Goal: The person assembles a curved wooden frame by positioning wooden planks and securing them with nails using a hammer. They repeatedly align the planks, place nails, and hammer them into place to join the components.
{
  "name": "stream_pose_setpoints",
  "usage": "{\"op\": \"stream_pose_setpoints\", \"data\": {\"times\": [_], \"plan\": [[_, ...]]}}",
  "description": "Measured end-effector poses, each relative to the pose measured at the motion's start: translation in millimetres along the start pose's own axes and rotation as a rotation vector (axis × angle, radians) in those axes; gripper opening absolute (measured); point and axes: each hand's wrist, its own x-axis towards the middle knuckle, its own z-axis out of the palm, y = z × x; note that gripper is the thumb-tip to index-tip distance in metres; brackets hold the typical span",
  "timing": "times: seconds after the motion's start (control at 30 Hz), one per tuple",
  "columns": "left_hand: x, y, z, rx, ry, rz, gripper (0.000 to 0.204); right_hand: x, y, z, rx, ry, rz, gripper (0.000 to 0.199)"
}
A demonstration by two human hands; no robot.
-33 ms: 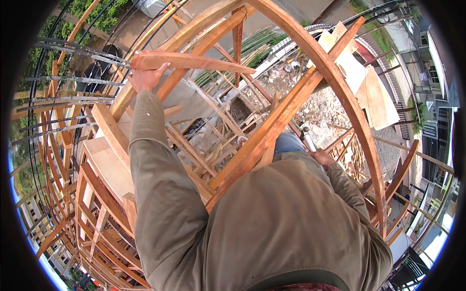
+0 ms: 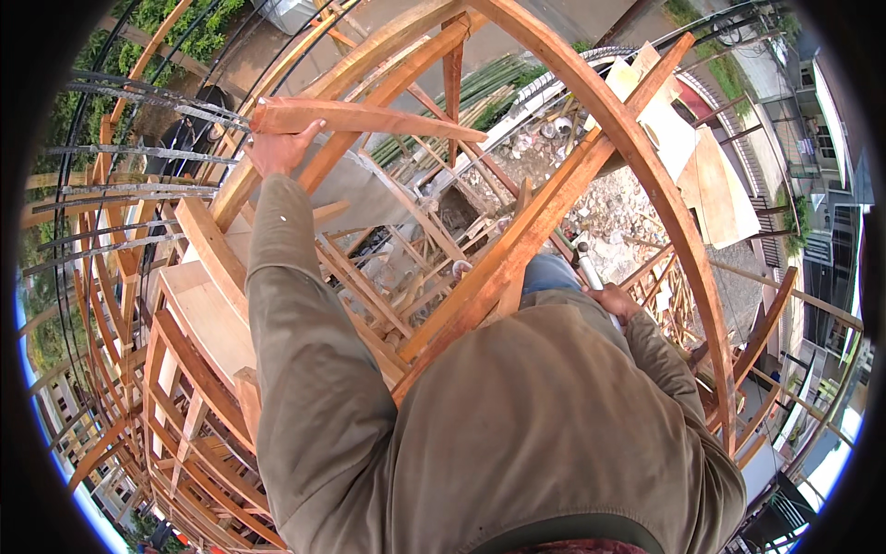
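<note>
My left arm stretches out to the upper left. The fingers of my left hand (image 2: 280, 150) are closed around the thick end of a reddish-brown wooden beam (image 2: 378, 118), with the thumb along its lower edge. That beam lies roughly level and tapers to the right, crossing in front of other timbers. At my right side, my right hand (image 2: 618, 302) is wrapped round a pale, rod-shaped tool (image 2: 589, 269) with a small dark end. Its lower part is hidden behind the hand and jacket, so its kind is unclear.
A long diagonal beam (image 2: 517, 251) passes just in front of my body. To the right curves a large timber arch (image 2: 666, 175). Steel rebars (image 2: 138, 194) stick out at the left. Far below lie rubble (image 2: 637, 214), bamboo poles (image 2: 480, 88) and plywood sheets (image 2: 718, 189).
</note>
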Motion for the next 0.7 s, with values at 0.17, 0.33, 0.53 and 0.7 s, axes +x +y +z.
{"op": "stream_pose_setpoints", "data": {"times": [0.17,0.33,0.53,0.7], "plan": [[1,6,-4,-0.056,0.0,-0.003,0.095,6,4,-28,-0.435,0.101,-0.171,0.065],[5,6,2,-0.068,0.061,0.001,0.093,-17,-25,-31,-0.447,0.241,-0.24,0.059],[7,1,8,-0.1,0.101,0.004,0.09,-63,-64,-24,-0.534,0.416,-0.626,0.04],[10,-6,19,-0.096,0.127,0.002,0.09,-59,-102,-17,-0.382,0.52,-0.854,0.026]]}}
